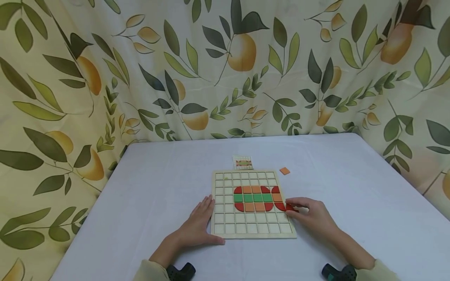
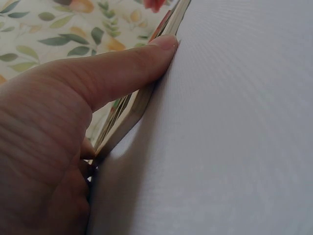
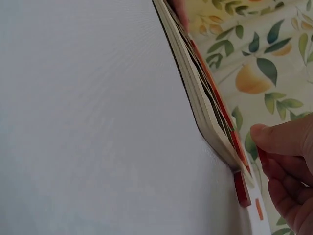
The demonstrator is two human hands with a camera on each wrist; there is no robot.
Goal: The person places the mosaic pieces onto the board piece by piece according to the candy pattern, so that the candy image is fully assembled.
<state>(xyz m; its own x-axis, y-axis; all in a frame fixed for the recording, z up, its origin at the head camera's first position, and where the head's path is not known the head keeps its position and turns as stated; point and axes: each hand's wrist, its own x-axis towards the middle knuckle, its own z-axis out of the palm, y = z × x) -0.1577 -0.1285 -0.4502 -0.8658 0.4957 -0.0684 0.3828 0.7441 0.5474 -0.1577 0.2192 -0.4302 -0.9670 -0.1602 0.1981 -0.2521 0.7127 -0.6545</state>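
Observation:
A square wooden grid board [image 1: 246,231] lies on the table, with red, orange and green tiles [image 1: 248,198] set in its middle and right cells. My left hand [image 1: 197,227] rests against the board's left side, fingers straight, its thumb along the front edge, as the left wrist view shows too. At the right edge my right hand [image 1: 316,215] pinches a red tile [image 3: 262,157] between thumb and fingers. Another red piece [image 3: 241,189] leans or lies by the board's edge in the right wrist view; its exact contact is unclear.
A small pattern card [image 1: 243,163] lies just behind the board. One loose orange tile [image 1: 284,171] sits on the white tablecloth [image 1: 168,175] beyond the board's right back corner. Fruit-patterned curtain [image 1: 218,89] hangs behind the table.

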